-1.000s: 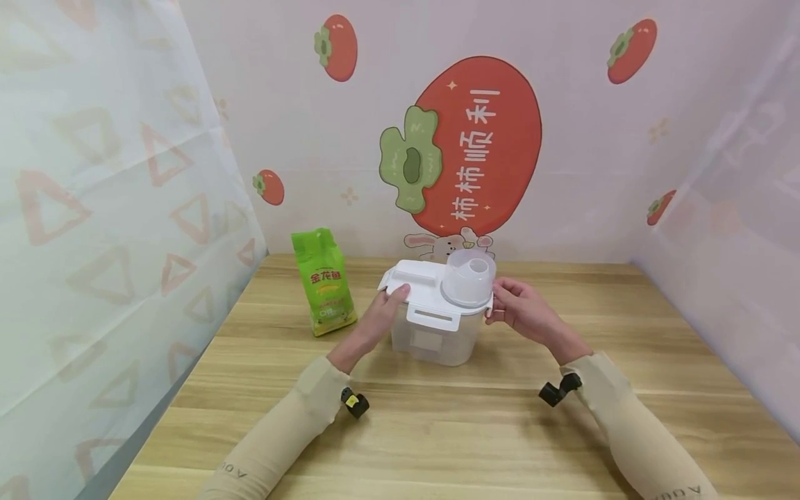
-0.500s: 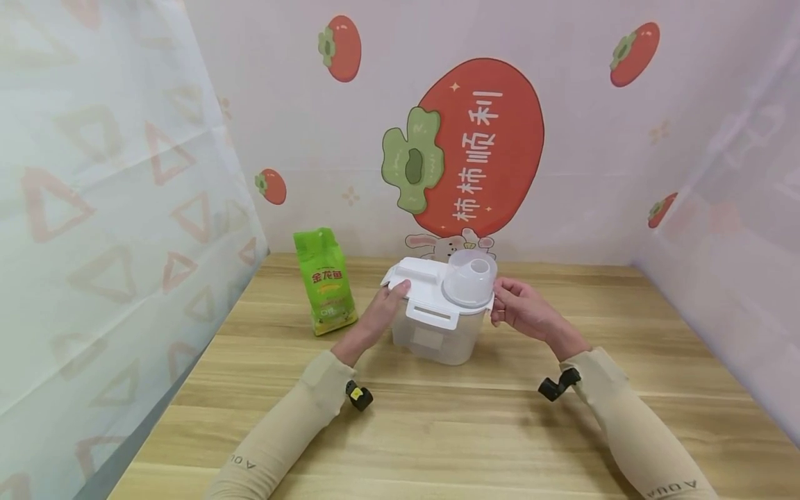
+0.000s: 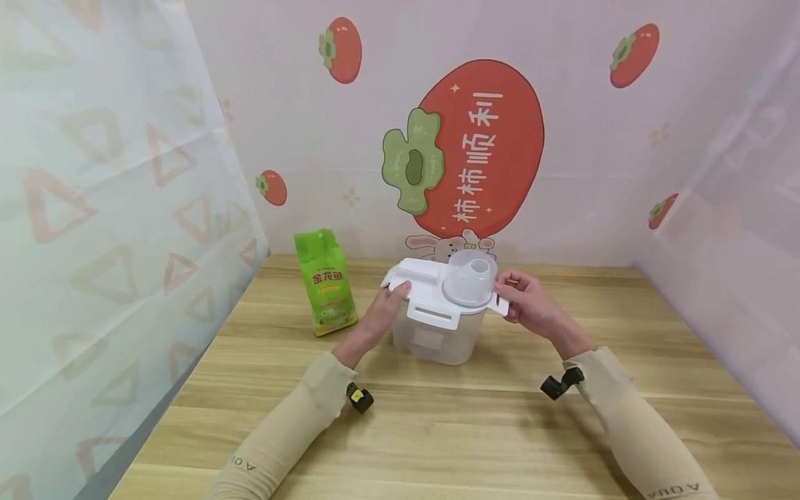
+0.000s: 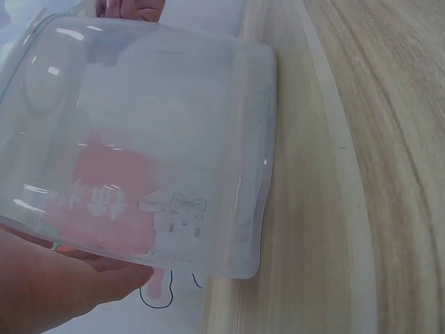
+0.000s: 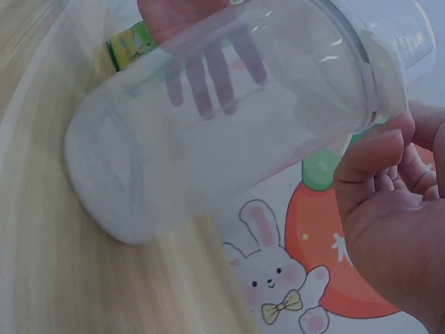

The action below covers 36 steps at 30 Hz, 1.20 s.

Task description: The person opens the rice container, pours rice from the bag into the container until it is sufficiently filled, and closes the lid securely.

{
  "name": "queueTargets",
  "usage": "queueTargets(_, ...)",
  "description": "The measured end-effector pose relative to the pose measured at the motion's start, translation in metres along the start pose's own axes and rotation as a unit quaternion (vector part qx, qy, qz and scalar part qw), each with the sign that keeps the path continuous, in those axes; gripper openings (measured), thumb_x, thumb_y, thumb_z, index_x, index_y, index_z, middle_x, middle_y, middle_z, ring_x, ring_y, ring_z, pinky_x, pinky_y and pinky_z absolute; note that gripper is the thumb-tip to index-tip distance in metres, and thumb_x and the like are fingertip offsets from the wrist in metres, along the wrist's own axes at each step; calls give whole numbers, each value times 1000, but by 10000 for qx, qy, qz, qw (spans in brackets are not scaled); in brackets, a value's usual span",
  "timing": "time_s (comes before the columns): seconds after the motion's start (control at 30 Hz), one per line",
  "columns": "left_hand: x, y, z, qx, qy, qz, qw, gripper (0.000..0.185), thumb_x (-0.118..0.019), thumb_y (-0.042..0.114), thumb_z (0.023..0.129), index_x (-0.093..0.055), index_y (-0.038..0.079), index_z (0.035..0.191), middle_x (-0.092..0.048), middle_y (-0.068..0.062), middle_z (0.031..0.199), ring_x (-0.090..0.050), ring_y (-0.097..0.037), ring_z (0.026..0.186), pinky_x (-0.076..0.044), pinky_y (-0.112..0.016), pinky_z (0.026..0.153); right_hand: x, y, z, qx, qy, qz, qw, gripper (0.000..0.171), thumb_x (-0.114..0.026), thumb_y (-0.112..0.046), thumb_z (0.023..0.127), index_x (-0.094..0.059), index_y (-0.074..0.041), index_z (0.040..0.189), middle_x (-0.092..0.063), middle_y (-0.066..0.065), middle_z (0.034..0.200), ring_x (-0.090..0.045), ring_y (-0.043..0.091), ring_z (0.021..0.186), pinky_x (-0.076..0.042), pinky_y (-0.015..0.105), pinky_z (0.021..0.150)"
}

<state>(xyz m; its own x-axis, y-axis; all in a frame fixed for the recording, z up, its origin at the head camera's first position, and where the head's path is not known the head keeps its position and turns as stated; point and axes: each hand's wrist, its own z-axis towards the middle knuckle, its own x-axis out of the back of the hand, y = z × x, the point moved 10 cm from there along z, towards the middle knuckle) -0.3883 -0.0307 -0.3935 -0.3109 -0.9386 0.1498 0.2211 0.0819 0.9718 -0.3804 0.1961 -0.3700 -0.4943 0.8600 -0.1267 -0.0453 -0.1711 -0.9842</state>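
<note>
Head view: the right hand [image 3: 528, 305] now pinches the side latch [image 3: 500, 303] of the clear container [image 3: 437, 332], swung outward since earlier; left hand [image 3: 381, 316] still grips the white lid [image 3: 420, 285] at mid-table. A green bag [image 3: 325, 281] stands far left on the wooden table [image 3: 450, 430], before persimmon-print walls [image 3: 481, 146].
</note>
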Motion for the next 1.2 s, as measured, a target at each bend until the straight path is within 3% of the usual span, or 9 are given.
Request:
queueTargets(0.3,-1,1,0,4,26,-60,10000,67,-36,45,103,-21,7,155,-25,-9,162,-20,-23,151,-13,-44,125,4,-6,-1,-259,231,-422,9985,10,-55,-13,100,-58,-16,91,-60,-5,69,-44,6,49,-37,18,44)
queueTargets(0.47,-2,-1,-3,101,105,2,9999,67,-34,47,103,-23,6,155,-28,-11,160,-23,-24,150,-15,-46,124,7,-9,-4,-378,372,-1009,9935,9,-55,-14,100,-58,-16,92,-59,-5,75,-48,8,55,-42,19,47)
queueTargets(0.63,-4,1,-5,41,159,49,9999,67,-34,47,103,-24,6,154,-29,-11,160,-24,-25,150,-15,-46,124,9,-17,-5,-349,591,-1880,9798,9,-55,-17,100,-58,-8,98,-60,-3,85,-57,10,70,-53,25,60)
queueTargets(0.83,-10,4,-8,-44,26,-29,10000,63,-31,47,105,-29,6,152,-35,-10,157,-26,-24,148,-16,-45,124,5,-36,-8,53,971,-2695,9581,30,-52,-25,102,-54,0,118,-63,-7,103,-62,7,93,-55,21,83)
queueTargets(1.0,-16,8,-11,-187,-273,9,9995,63,-23,45,107,-31,0,150,-31,-12,159,-19,-25,151,-11,-46,125,4,-49,-11,286,1407,-2556,9561,36,-53,-31,102,-53,-1,122,-61,-6,110,-63,3,101,-52,14,89)
queueTargets(1.1,-21,10,-12,-285,-576,116,9979,66,-20,46,107,-22,-1,153,-20,-14,163,-12,-27,153,-7,-47,125,2,-57,-12,494,1535,-2320,9593,38,-50,-34,102,-52,-1,121,-60,-4,112,-63,3,102,-52,13,89)
queueTargets(1.2,-25,11,-14,-369,-988,283,9940,79,-22,58,102,-8,2,156,-12,-15,164,-9,-28,153,-8,-48,125,-3,-65,-13,800,1450,-2093,9637,39,-46,-38,103,-53,-4,121,-59,-3,115,-61,3,106,-51,12,90)
